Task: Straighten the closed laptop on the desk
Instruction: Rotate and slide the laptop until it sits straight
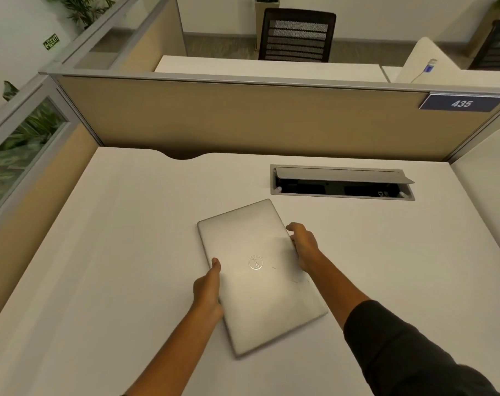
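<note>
The closed laptop (260,277) lies near the middle of the desk (100,238), lid up, skewed: its long axis runs from about eleven o'clock down to five, far corner pointing toward the cable box (341,182) at one o'clock.

My left hand (207,290) is clamped on the left long edge, thumb (215,265) lying on the lid, the other fingers hidden under or behind the edge. My right hand (303,248) hugs the right long edge nearer the far end, fingers curled against the side; I cannot tell whether they reach beneath it.

To do this well, I think I should turn it as a pair: left hand pushing away, right hand drawing toward me, or the reverse, so the laptop pivots about its logo (256,262) rather than sliding off across the desk. Keep it flat on the surface, light downward pressure only, so nothing scrapes or tips. I would sight along the partition (243,118) at twelve o'clock and stop when one edge runs parallel to it. The near corner at five o'clock sits closest to my right sleeve (400,347), so that arm needs to stay clear while it swings.
</note>
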`<state>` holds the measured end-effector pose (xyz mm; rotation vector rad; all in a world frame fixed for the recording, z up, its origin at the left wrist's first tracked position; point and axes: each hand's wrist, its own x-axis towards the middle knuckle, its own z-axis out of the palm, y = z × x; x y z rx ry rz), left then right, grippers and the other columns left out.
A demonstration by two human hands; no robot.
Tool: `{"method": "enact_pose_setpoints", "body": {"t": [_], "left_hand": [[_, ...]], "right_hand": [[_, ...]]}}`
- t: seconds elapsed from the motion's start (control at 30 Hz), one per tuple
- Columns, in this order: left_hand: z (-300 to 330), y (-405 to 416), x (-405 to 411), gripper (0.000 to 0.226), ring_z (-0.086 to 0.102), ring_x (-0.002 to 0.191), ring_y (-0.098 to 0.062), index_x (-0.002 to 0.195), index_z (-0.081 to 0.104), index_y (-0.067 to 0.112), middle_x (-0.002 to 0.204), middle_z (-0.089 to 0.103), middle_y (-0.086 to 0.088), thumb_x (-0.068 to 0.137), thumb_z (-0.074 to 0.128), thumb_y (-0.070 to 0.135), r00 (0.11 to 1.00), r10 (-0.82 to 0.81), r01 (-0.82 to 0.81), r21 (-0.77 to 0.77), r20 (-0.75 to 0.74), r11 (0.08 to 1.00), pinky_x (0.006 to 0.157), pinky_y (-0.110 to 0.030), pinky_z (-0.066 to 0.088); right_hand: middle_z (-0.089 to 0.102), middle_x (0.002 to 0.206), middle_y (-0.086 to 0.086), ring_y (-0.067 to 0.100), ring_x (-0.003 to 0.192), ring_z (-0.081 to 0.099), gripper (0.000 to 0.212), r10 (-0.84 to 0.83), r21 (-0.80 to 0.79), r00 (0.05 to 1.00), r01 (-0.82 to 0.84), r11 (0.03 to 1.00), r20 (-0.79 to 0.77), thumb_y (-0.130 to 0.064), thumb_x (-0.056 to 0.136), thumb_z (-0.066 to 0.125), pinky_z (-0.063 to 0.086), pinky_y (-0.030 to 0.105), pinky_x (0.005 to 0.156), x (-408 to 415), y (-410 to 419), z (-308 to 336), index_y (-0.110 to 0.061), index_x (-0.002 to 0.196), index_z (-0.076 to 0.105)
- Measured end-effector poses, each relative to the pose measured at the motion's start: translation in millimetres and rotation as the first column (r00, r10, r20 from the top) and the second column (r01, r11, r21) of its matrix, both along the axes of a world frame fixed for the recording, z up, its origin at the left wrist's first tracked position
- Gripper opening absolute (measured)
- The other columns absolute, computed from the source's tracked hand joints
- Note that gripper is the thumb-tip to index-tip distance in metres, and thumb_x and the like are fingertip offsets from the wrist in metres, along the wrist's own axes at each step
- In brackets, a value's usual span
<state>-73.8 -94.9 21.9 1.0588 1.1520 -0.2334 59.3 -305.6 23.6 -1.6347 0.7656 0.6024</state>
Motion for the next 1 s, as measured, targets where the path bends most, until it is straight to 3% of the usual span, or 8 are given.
{"method": "enact_pose_setpoints", "body": {"t": [0.1, 0.23, 0.33, 0.4, 0.5, 0.63, 0.87, 1.0], "left_hand": [[9, -18, -7, 0.037, 0.070, 0.084, -0.030, 0.095, 0.066, 0.010, 0.101, 0.073, -0.012, 0.097, 0.067, 0.047, 0.998, 0.052, -0.053, -0.059, -0.017, 0.997, 0.069, -0.036, 0.056], [12, -36, -13, 0.044, 0.071, 0.090, -0.032, 0.104, 0.069, 0.009, 0.105, 0.075, -0.013, 0.095, 0.067, 0.052, 0.996, 0.089, -0.091, -0.112, -0.022, 0.990, 0.093, -0.048, 0.059], [11, -51, -17, 0.045, 0.072, 0.095, -0.031, 0.107, 0.069, 0.010, 0.107, 0.075, -0.012, 0.096, 0.065, 0.053, 0.993, 0.112, -0.114, -0.157, -0.020, 0.981, 0.103, -0.053, 0.057], [10, -61, -18, 0.047, 0.072, 0.098, -0.030, 0.113, 0.069, 0.009, 0.112, 0.076, -0.013, 0.096, 0.065, 0.053, 0.991, 0.132, -0.133, -0.179, -0.014, 0.975, 0.099, -0.050, 0.058], [10, -71, -19, 0.047, 0.073, 0.103, -0.031, 0.113, 0.070, 0.009, 0.118, 0.076, -0.014, 0.097, 0.063, 0.053, 0.989, 0.149, -0.148, -0.191, -0.007, 0.970, 0.093, -0.046, 0.059], [8, -77, -20, 0.050, 0.072, 0.115, -0.034, 0.116, 0.070, 0.007, 0.122, 0.076, -0.016, 0.098, 0.063, 0.053, 0.987, 0.159, -0.160, -0.191, -0.016, 0.969, 0.102, -0.051, 0.058], [6, -75, -18, 0.036, 0.071, 0.103, -0.032, 0.106, 0.069, 0.008, 0.117, 0.075, -0.016, 0.101, 0.062, 0.043, 0.995, 0.094, -0.096, -0.186, -0.018, 0.978, 0.104, -0.050, 0.056], [-2, -56, -15, 0.048, 0.063, 0.124, -0.032, 0.133, 0.064, 0.006, 0.136, 0.066, -0.014, 0.096, 0.070, 0.036, 0.995, -0.081, 0.072, -0.133, -0.059, 0.989, 0.113, -0.054, 0.047]], "right_hand": [[0.073, 0.115, 0.014, 0.034, 0.103, 0.067, 0.067, 0.034, -0.031, 0.999, -0.033, 0.999, 0.018, -0.058, 0.074, 0.056, 0.053, 0.041, 0.085, 10, 1, 5, -0.005, 0.112, 0.071], [0.070, 0.120, 0.009, 0.036, 0.111, 0.063, 0.085, 0.092, -0.128, 0.995, -0.086, 0.988, 0.042, -0.075, 0.058, 0.048, 0.043, 0.057, 0.111, 37, -6, -42, -0.015, 0.114, 0.069], [0.068, 0.125, 0.009, 0.035, 0.115, 0.061, 0.081, 0.113, -0.180, 0.992, -0.102, 0.978, 0.052, -0.074, 0.069, 0.046, 0.040, 0.057, 0.113, 39, 0, -21, -0.014, 0.119, 0.067], [0.064, 0.130, 0.009, 0.035, 0.122, 0.056, 0.075, 0.128, -0.202, 0.991, -0.116, 0.973, 0.049, -0.069, 0.082, 0.046, 0.034, 0.054, 0.116, 33, 7, 8, -0.012, 0.127, 0.064], [0.062, 0.131, 0.011, 0.033, 0.116, 0.050, 0.064, 0.157, -0.238, 0.986, -0.142, 0.961, 0.048, -0.061, 0.095, 0.044, 0.027, 0.051, 0.112, 35, 7, 16, -0.010, 0.128, 0.064], [0.058, 0.119, 0.008, 0.034, 0.120, 0.051, 0.056, 0.195, -0.301, 0.979, -0.171, 0.938, 0.054, -0.058, 0.098, 0.043, 0.027, 0.050, 0.112, 39, 4, 10, -0.010, 0.119, 0.062], [0.063, 0.109, 0.004, 0.029, 0.111, 0.053, 0.049, 0.364, -0.479, 0.931, -0.305, 0.823, 0.033, -0.055, 0.094, 0.043, 0.033, 0.048, 0.105, 35, 4, 1, -0.013, 0.099, 0.067], [0.066, 0.099, -0.004, 0.030, 0.117, 0.058, 0.037, 0.405, -0.521, 0.907, -0.291, 0.803, 0.118, -0.058, 0.084, 0.046, 0.035, 0.050, 0.100, 19, -6, -9, -0.026, 0.082, 0.065]]}}
